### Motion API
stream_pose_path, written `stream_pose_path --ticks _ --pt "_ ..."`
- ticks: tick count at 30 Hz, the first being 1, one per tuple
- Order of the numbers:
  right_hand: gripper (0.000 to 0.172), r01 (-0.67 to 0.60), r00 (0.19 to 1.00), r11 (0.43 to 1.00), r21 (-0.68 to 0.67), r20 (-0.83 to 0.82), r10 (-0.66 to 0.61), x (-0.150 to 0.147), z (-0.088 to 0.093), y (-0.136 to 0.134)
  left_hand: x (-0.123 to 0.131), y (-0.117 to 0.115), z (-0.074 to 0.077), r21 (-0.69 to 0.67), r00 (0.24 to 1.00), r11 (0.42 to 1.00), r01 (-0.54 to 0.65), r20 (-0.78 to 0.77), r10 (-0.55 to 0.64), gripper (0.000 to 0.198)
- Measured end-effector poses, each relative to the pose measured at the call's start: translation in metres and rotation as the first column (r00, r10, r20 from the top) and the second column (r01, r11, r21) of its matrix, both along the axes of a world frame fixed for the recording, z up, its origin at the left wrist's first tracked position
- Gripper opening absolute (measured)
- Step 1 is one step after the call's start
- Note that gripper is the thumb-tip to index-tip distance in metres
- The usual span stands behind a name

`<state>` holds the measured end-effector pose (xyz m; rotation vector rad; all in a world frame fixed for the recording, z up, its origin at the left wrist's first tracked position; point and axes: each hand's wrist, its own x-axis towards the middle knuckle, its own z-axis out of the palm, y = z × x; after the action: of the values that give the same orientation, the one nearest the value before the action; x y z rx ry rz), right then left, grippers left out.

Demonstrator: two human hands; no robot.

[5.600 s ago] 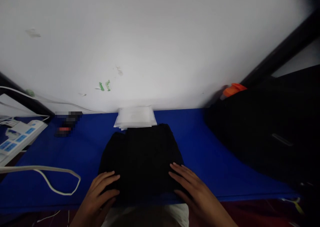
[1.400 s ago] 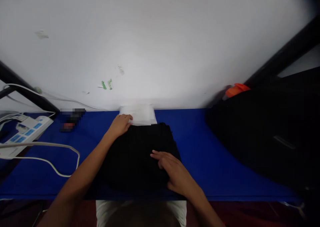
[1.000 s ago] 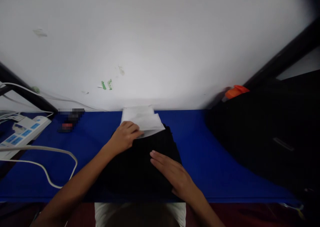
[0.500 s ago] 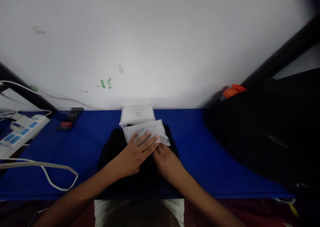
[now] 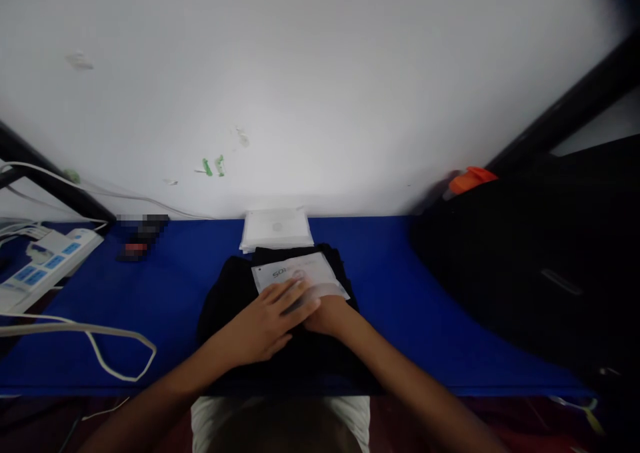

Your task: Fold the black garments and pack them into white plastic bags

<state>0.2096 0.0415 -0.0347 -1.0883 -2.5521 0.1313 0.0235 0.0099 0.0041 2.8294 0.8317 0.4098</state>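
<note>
A translucent white pouch (image 5: 310,270) with dark lettering lies slightly tilted on a folded black cloth (image 5: 227,296). My left hand (image 5: 267,323) rests on its lower part, fingers stretched out and a little apart. At the pouch's near right edge is my right hand (image 5: 327,314), with its fingers hidden inside or beneath the milky plastic; I cannot tell which. Just beyond the cloth, against the wall, sits a stack of similar white pouches (image 5: 277,228).
On the left of the blue tabletop (image 5: 395,293) are a white power strip (image 5: 53,266), a loose white cable (image 5: 115,333) and a blurred-out dark item (image 5: 143,238). A large black bag (image 5: 525,260) fills the right side, an orange object (image 5: 473,180) behind it.
The pouch has shifted slightly down and right, towards me. My right hand's fingers, partly visible before, are now covered by the plastic. My left hand has slid a little nearer.
</note>
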Motion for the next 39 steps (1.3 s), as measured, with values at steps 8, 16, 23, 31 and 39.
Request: stream_pose_path --ticks 8,16,23,31,39 --pt "0.025 -0.075 0.982 0.990 0.118 -0.166 0.095 0.020 0.048 -0.008 -0.036 0.007 -0.006 0.139 0.889 0.974 -0.179 0.448 0.099 0.021" --pt "0.009 -0.030 0.946 0.869 0.494 -0.266 0.183 -0.018 0.049 -0.023 -0.018 0.010 -0.005 0.160 0.742 0.954 -0.252 0.665 0.084 0.018" --pt "0.021 -0.048 0.977 0.848 0.529 -0.152 0.151 -0.014 0.048 -0.019 -0.014 0.003 -0.007 0.096 0.705 0.953 -0.286 0.695 0.141 0.018" --pt "0.018 0.216 0.974 0.899 0.382 -0.148 -0.171 0.075 0.032 0.010 -0.044 -0.001 0.002 0.006 0.585 0.902 -0.432 0.763 0.275 0.011" --pt "0.053 -0.008 0.998 0.978 0.211 -0.061 0.021 0.056 0.045 -0.001 -0.037 -0.003 -0.005 -0.073 0.590 0.969 -0.237 0.781 0.203 0.013"
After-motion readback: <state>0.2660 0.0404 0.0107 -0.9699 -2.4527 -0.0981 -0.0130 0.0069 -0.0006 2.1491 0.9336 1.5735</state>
